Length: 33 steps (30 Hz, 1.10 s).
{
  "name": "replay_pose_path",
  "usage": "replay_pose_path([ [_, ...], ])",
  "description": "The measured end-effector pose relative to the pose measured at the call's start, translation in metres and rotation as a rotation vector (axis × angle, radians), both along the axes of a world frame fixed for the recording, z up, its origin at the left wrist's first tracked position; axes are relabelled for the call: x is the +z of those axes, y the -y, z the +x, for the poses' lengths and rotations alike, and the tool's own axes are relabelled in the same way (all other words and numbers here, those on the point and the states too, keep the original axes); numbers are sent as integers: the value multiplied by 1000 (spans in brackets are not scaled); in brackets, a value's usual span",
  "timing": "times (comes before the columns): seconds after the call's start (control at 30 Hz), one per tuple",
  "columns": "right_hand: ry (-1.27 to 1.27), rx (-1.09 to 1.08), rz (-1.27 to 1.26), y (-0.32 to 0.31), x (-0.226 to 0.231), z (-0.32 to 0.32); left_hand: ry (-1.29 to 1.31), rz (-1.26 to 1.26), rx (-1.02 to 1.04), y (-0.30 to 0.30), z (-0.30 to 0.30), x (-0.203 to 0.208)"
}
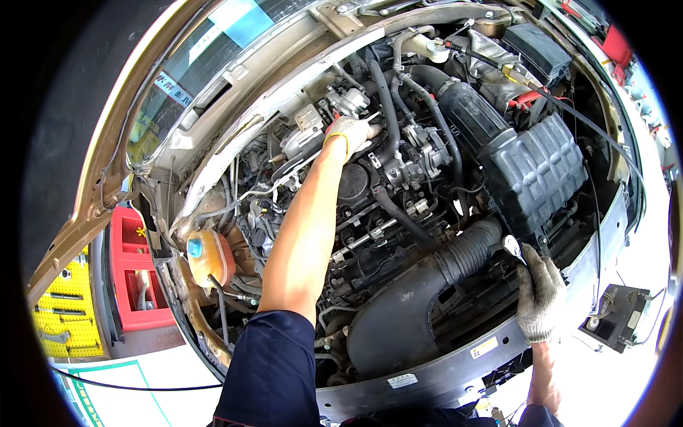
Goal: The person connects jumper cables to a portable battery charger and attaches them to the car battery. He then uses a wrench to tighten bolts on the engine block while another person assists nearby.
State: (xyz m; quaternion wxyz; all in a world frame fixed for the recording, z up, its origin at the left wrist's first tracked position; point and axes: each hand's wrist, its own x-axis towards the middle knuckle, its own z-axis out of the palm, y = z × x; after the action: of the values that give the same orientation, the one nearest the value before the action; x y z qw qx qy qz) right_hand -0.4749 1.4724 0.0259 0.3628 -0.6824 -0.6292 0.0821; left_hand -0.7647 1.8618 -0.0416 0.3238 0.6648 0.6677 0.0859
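Observation:
In a light work glove with a yellow cuff, my left hand [351, 135] reaches across the engine [353, 182] to its rear, close to a black hose [390, 107] and metal parts. Its fingers are mostly hidden, so their grip does not show. My right hand [539, 297], in a grey knit glove, is closed on a ratchet wrench [511, 246]; only the round metal head sticks out past the fingers. That hand is above the front edge of the engine bay, right of the ribbed black intake duct [466, 250] and just below the black air filter box [537, 171].
An orange-tinted coolant tank [211, 257] with a blue cap stands left of the engine. The raised hood [107, 153] arches over the left side. Beyond the car are a red tray [139, 285], a yellow tool board [69, 306] and a black battery-like box [617, 317].

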Motion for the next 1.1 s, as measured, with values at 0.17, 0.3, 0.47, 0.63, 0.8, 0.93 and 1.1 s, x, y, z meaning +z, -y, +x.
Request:
replay_pose_path([
  [0.17,13,-18,-18,2,0,3,25,-20,-105,4,7,10],
  [0.3,4,-32,-22,-3,2,-1,2,-81,-71,5,15,17],
  [0.47,24,-33,-58,-2,1,3,39,4,-67,19,25,26],
  [0.63,6,14,-38,2,4,4,-494,101,-476,-11,16,3],
  [0.8,-10,-66,26,7,3,16,-106,210,-145,37,31,5],
  [0.93,-206,-4,76,14,-6,6,260,306,138,105,-27,27],
  [1.1,-443,-83,181,33,-15,-2,320,354,-87,306,-22,94],
])
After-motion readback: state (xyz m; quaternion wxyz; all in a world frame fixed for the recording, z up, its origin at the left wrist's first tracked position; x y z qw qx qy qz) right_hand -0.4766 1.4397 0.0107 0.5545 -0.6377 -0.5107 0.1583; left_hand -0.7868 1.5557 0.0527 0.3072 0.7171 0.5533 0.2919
